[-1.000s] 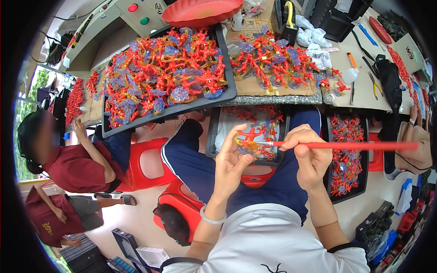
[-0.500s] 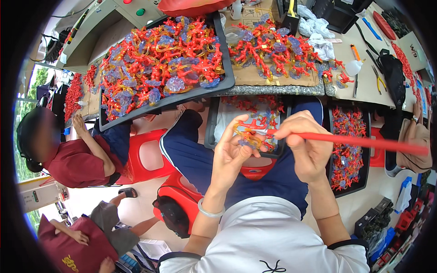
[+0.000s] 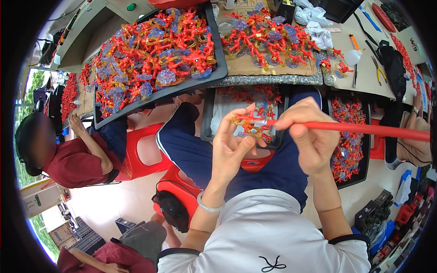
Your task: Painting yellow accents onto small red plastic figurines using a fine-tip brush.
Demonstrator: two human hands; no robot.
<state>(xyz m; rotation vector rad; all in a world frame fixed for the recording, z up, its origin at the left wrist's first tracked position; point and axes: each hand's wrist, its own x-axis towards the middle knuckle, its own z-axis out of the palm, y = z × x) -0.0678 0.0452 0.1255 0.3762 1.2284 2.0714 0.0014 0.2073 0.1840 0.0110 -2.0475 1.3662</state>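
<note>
With twelve o'clock straight ahead of me, my left hand (image 3: 230,148), below a pale bracelet (image 3: 209,203), pinches a small red figure (image 3: 253,131) between thumb and fingers; the figure sits at twelve, just in front of my chest, its yellow see-through parts hanging under its red body. My right hand (image 3: 310,136) grips a red-handled brush (image 3: 348,127), whose handle points to three o'clock. The silver end of the brush lies up against the figure, though I cannot tell whether the bristles touch it. Beyond my hands, at twelve, a dark tray (image 3: 207,119) between my knees holds a white sheet and more red pieces. Toward half past one, past my right knee, stands a second dark tray (image 3: 365,167) full of red and violet pieces. On the bench at eleven, a large dark tray (image 3: 221,63) is heaped with red, yellow and violet figures; at twelve, a loose pile (image 3: 273,38) of them lies on cardboard (image 3: 241,68). Farther off, pliers (image 3: 379,73) with yellow handles lie at one. At ten, a co-worker (image 3: 75,161) in a maroon shirt sits at the bench.
</note>
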